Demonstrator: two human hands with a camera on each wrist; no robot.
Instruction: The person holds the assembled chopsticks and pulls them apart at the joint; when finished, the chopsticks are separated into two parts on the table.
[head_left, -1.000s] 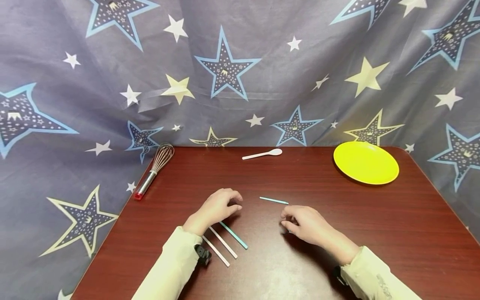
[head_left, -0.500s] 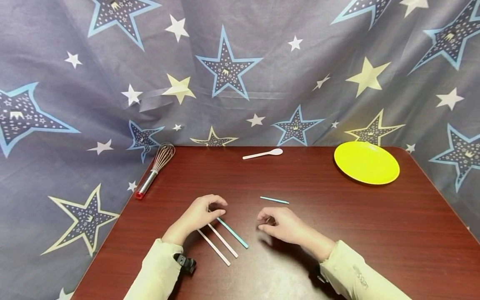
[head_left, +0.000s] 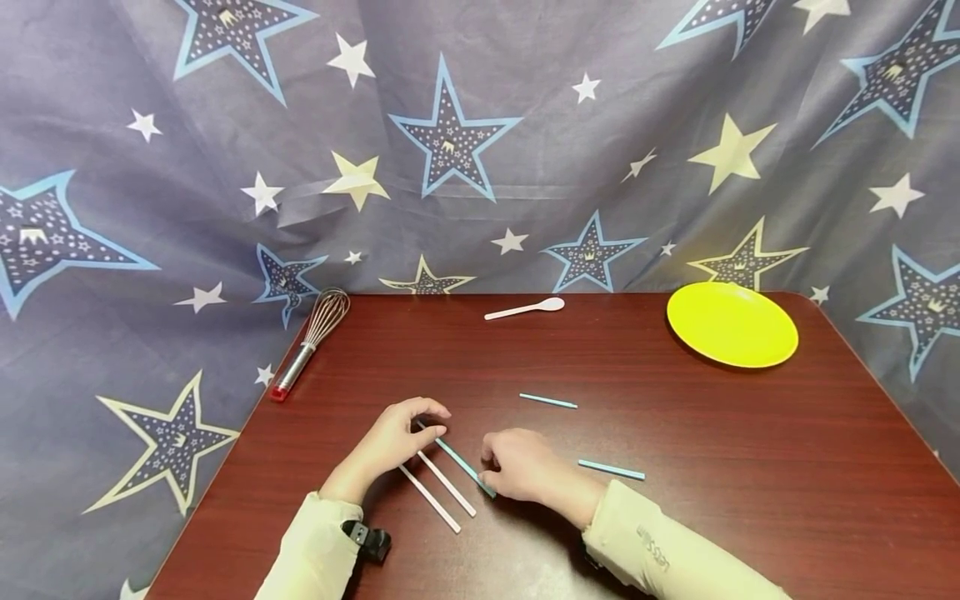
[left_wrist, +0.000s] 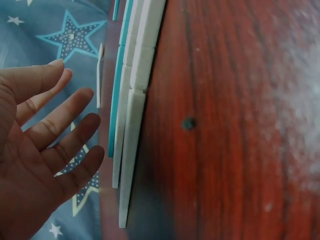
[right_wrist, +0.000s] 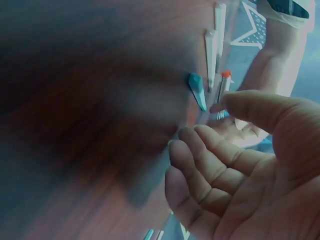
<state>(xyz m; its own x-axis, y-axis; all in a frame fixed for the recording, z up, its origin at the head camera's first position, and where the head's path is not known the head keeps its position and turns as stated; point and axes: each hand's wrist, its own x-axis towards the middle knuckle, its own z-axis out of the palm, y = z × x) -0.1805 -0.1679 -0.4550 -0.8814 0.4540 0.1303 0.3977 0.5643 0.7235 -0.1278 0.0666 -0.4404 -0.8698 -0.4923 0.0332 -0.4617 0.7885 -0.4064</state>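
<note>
My left hand (head_left: 386, 440) hovers over the far ends of three sticks, thumb and fingers spread apart and holding nothing. These are a blue stick (head_left: 459, 460) and two whitish sticks, the inner one (head_left: 448, 485) and the outer one (head_left: 431, 500). In the left wrist view the left hand (left_wrist: 55, 135) has relaxed fingers, beside the white stick (left_wrist: 131, 130). My right hand (head_left: 525, 468) is at the near end of the blue stick, fingers loosely bent. The right wrist view shows a gap between its thumb and fingers (right_wrist: 182, 155), with the blue stick (right_wrist: 199, 92) beyond; contact cannot be told.
A short blue stick (head_left: 548, 401) lies farther back, and another blue stick (head_left: 611, 470) lies right of my right hand. Along the back are a whisk (head_left: 310, 343), a white spoon (head_left: 525, 308) and a yellow plate (head_left: 732, 325). A star-patterned cloth (head_left: 480, 225) hangs behind the table.
My right hand has moved left to the blue stick's near end, uncovering another blue stick on the right. My left hand first moved left and back toward me, then barely shifted.
</note>
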